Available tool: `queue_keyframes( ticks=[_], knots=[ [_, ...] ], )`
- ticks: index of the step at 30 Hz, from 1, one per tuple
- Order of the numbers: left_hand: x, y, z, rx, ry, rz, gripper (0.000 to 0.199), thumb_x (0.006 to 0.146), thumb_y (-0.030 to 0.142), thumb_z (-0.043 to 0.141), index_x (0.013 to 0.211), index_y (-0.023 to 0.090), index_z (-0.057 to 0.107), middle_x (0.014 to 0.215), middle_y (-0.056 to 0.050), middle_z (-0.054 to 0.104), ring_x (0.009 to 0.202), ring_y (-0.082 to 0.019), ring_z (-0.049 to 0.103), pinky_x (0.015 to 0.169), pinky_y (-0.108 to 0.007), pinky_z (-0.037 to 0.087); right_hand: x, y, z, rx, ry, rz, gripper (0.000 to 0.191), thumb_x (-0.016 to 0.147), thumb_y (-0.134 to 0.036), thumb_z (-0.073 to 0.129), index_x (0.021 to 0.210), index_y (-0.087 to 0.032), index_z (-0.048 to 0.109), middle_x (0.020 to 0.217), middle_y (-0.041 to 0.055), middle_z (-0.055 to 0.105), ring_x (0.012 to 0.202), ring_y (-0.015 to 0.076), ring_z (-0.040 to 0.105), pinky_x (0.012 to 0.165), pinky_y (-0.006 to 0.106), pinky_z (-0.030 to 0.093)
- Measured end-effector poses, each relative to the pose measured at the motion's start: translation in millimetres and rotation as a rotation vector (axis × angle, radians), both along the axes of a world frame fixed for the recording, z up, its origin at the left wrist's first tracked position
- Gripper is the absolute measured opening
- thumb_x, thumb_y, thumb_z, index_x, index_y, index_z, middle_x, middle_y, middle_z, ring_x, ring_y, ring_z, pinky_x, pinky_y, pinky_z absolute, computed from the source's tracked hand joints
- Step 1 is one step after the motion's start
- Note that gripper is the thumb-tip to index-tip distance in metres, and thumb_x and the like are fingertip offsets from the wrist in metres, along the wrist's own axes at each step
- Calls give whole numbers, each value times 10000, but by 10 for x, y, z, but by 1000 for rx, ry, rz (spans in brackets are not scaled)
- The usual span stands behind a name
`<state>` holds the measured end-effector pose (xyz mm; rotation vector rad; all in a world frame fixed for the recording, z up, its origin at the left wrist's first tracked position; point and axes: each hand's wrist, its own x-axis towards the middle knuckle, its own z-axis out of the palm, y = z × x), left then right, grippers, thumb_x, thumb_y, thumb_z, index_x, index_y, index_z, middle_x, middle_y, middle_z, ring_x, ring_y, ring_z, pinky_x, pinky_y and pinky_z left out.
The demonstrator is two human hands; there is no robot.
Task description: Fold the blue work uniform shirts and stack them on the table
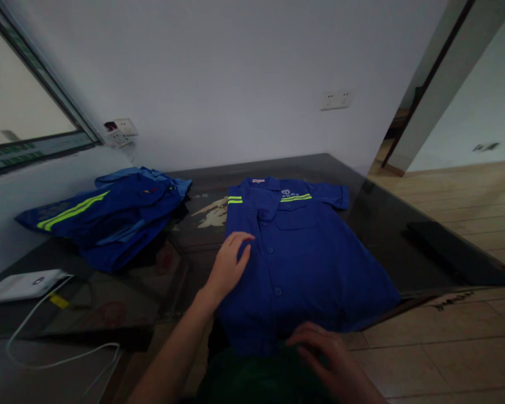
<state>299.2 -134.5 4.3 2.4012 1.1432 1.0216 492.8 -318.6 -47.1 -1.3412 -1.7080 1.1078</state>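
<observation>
A blue short-sleeved shirt (307,258) with yellow-green stripes lies front side up on a dark table, its collar toward the wall. Its left part, as I see it, is folded inward, with no sleeve showing on that side. My left hand (231,261) is at the shirt's left edge, fingers curved and a little apart, holding nothing that I can see. At the bottom hem, near the table's front edge, my right hand (322,350) has its fingers bent; its fingertips are dark and blurred, so a grip on the hem cannot be made out.
Several blue garments (126,213) are heaped at the table's left. A white device (23,285) with a white cable (37,308) lies at the front left. On the right of the dark table (374,224) is a black flat object (458,252). Wall sockets (335,100) are behind.
</observation>
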Motion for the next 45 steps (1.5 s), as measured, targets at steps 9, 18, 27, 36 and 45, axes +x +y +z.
queue_keyframes(
  ticks=[9, 18, 27, 36, 45],
  knots=[
    [495, 1364, -486, -59, 549, 25, 530, 961, 318, 358, 1434, 78, 346, 1515, -172, 320, 1422, -292, 239, 1140, -472, 213, 9, 639, 198, 340, -286, -193, 302, 904, -175, 454, 1093, -224, 685, 1205, 102, 628, 1135, 230, 576, 979, 410, 467],
    [539, 1401, -462, -157, 687, 129, 564, 962, 449, 244, 1505, 305, 191, 1580, 20, 153, 1460, -232, 113, 1145, -580, 111, -29, 753, 44, 434, -668, -43, 409, 886, -239, 585, 1294, -234, 587, 1409, 113, 494, 1306, 279, 455, 1091, 517, 362],
    [275, 1552, -511, -153, 685, 168, 561, 957, 456, 249, 1501, 326, 195, 1578, 23, 165, 1457, -236, 132, 1138, -587, 133, -159, 909, 132, 425, -653, 15, 406, 900, -282, 569, 1303, -233, 582, 1413, 116, 489, 1311, 288, 446, 1099, 514, 347],
    [433, 2072, -327, -91, 548, 237, 428, 910, 342, 417, 1310, 255, 543, 1427, -82, 480, 1329, -278, 405, 1103, -512, 287, 383, 440, 187, 460, -230, -222, 237, 923, -216, 491, 1048, -221, 692, 1104, 72, 688, 1043, 168, 640, 939, 314, 516],
    [316, 3045, -434, -202, 632, 464, 698, 873, 649, 301, 1464, 281, 349, 1549, -125, 262, 1425, -388, 169, 1099, -617, 163, 1450, -206, -186, 297, -295, -820, 271, 840, -450, 565, 892, -247, 737, 863, 52, 734, 775, 190, 702, 691, 237, 573]
  ],
)
